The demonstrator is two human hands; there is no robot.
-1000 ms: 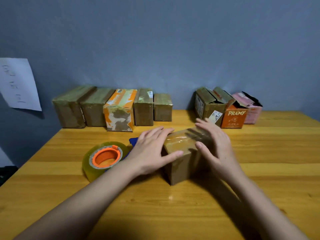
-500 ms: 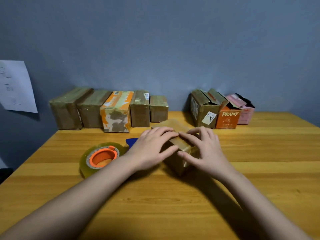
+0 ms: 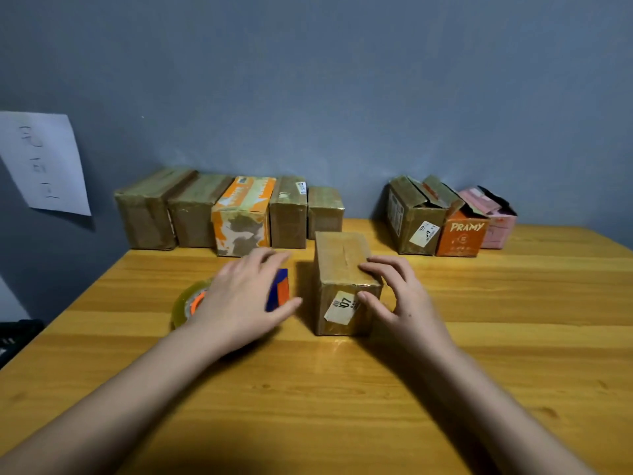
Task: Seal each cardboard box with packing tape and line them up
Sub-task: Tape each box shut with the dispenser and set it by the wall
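Taped brown cardboard box w/ white label (image 3: pixel 344 282) stands mid wooden table (image 3: pixel 445 389) — right hand (image 3: pixel 399 298) grips its near right corner, thumb on the label face. Left hand (image 3: pixel 246 296), fingers relaxed, over clear tape roll w/ orange core (image 3: pixel 188 303) — contact unclear.

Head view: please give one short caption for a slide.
Right hand holds taped box; left hand hovers over tape roll.

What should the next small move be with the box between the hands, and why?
Probably slide the box back beside the small end box of the left row. Its top looks taped shut, the right hand already grips its near corner, and the left hand is off it, over the tape roll.
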